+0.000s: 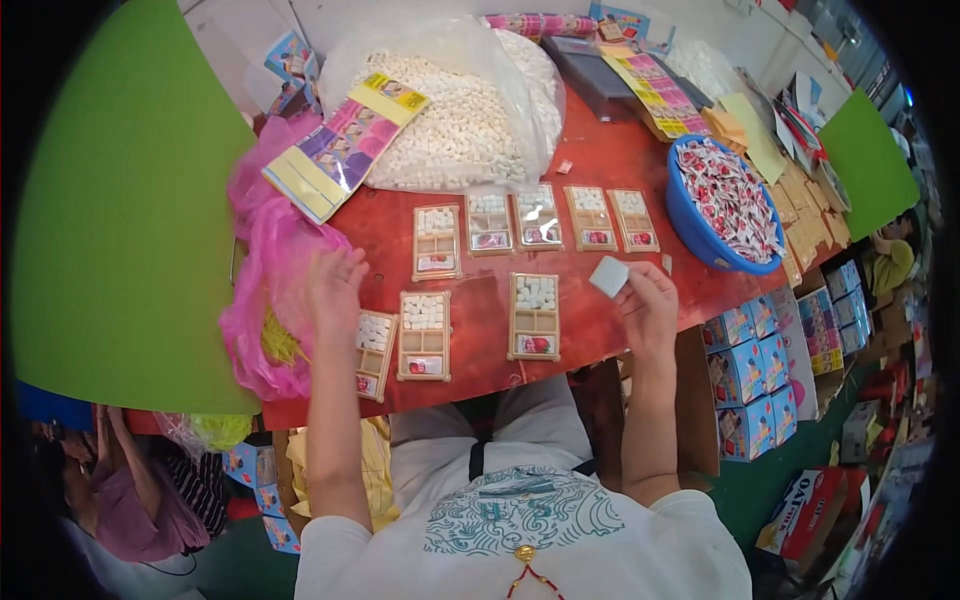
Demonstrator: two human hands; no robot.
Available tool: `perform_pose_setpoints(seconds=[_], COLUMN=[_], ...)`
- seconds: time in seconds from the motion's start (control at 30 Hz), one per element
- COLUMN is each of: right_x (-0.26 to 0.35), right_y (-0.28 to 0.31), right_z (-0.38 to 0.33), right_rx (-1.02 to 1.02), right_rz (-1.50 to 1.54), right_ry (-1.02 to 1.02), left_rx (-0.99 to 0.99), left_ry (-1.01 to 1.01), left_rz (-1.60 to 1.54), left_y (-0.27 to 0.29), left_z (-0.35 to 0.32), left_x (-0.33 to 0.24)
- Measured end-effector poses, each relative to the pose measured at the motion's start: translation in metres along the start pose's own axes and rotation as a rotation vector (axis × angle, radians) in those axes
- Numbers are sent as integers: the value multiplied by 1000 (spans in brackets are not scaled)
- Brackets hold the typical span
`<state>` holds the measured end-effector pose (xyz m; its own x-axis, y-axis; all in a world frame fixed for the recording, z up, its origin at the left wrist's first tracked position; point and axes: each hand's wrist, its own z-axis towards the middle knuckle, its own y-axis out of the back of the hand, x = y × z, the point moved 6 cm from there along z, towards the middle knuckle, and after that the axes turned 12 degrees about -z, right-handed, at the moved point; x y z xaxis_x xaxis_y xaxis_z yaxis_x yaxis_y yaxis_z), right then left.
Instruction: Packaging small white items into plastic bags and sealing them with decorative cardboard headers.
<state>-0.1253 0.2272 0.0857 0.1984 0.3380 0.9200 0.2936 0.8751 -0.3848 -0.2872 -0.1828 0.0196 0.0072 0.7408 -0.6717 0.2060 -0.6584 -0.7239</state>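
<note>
Broad red tabletop: smooth, with a glossy sheen.
Tan rectangular compartment trays, near: matt, wood-like.
Small pale square piece, right: smooth and flat, material unclear.
Crumpled pink bag, left: thin, wrinkled, translucent plastic.
Big clear bag, far: shiny, transparent plastic film.
Round blue basin, right: smooth plastic.
Small red-and-white packets inside: shiny, crinkled wrappers.
Large green panel, left: smooth, matt.
Multicoloured printed sheets, far left: paper, faintly glossy.

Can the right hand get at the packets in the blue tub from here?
Likely yes: the open blue tub sits close to the right hand, packets heaped high, nothing visibly covering them, though that hand holds a white square piece.
</note>
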Motion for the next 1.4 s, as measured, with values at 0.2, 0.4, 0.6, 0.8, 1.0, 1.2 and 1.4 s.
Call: perform_pose_setpoints(seconds=[0.2,0.4,0.6,0.8,1.0,1.2,1.4], right_x=[-15,-22,1,-19,-28,-23,-23], right_y=[-58,-101,-110,-98,-81,-70,-49], right_z=[-28,-46,-48,-51,-57,-80,-71], right_rx=[118,304,232,234,271,418,421], right_rz=[-155,-388,-556,-1226,-1202,-1278,-1285], right_ry=[-81,-52,141,303,170,247,191], left_rx=[918,815,471,314,310,367,328], left_ry=[-327,-291,375,491,448,443,471], left_rz=[905,811,27,-248,-233,-18,40], left_y=[-122,-128,-96,-84,-75,-70,-72], left_z=[-154,-171,-166,-169,-173,-198,-195], left_x=[57,92,111,107,105,106,127])
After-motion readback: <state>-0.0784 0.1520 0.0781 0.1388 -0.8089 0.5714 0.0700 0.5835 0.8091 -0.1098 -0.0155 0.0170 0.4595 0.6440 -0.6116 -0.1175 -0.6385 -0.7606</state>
